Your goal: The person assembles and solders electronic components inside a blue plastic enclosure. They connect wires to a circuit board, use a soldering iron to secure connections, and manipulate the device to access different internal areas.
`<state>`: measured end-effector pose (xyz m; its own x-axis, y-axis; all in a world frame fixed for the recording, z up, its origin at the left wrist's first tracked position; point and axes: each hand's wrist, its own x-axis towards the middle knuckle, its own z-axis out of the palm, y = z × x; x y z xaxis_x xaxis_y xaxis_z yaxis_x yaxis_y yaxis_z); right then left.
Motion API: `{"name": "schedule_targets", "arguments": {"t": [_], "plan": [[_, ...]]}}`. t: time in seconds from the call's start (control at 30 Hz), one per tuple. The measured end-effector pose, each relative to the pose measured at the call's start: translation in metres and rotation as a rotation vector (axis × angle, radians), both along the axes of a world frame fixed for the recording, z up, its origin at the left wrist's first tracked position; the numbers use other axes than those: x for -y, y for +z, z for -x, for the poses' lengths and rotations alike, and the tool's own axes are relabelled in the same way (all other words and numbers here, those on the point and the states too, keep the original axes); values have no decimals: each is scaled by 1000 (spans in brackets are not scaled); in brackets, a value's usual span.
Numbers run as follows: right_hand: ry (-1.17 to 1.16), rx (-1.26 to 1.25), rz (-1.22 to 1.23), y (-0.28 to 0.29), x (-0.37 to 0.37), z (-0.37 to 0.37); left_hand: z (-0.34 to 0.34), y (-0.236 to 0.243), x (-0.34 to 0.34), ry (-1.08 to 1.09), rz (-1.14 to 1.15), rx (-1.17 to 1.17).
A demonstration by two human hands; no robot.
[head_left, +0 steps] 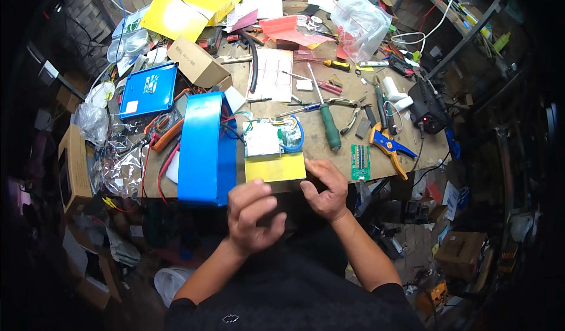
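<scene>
- A cluttered electronics workshop, centred on 1 worn workbench (426, 154).
- Hand tools lie loose across it: a green-handled screwdriver (331, 128), pliers (353, 118) and a blue-and-orange wire stripper (386, 148).
- Electronics show the trade: 1 green circuit board (361, 162), a wired block (262, 139) with a yellow base, and a multimeter (166, 120) beside a blue case (200, 148).
- A black box (427, 110) with 1 lit red light stands at the bench's right side.
- Rough storage surrounds the bench: metal shelving (471, 33) on the right and a cardboard box (462, 254) amid floor clutter.
</scene>
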<state>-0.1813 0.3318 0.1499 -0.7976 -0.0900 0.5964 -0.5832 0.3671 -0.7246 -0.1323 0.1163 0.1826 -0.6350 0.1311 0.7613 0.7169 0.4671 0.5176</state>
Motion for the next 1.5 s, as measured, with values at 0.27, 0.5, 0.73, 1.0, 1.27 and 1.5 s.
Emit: {"name": "schedule_targets", "arguments": {"t": [0.27, 0.5, 0.73, 1.0, 1.27, 1.5], "plan": [[104, 21, -7, -3, -3, -2, 32, -12, -15, 258, -26, 131], [118, 118, 49, -1, -2, -5, 44, -46, -14, 300, -145, 27], [1, 617, 494, 5, 7, 9, 48, -57, -8, 308, -2, -89], [85, 167, -202, 64, 13, 71, 49, -55, -9, 326, 14, -105], [-51, 447, 319, 45, 32, 110, 48, -56, -7, 304, 45, -102], [98, 387, 243, 51, 38, 133, 49, -56, -6, 314, 51, -108]]}}
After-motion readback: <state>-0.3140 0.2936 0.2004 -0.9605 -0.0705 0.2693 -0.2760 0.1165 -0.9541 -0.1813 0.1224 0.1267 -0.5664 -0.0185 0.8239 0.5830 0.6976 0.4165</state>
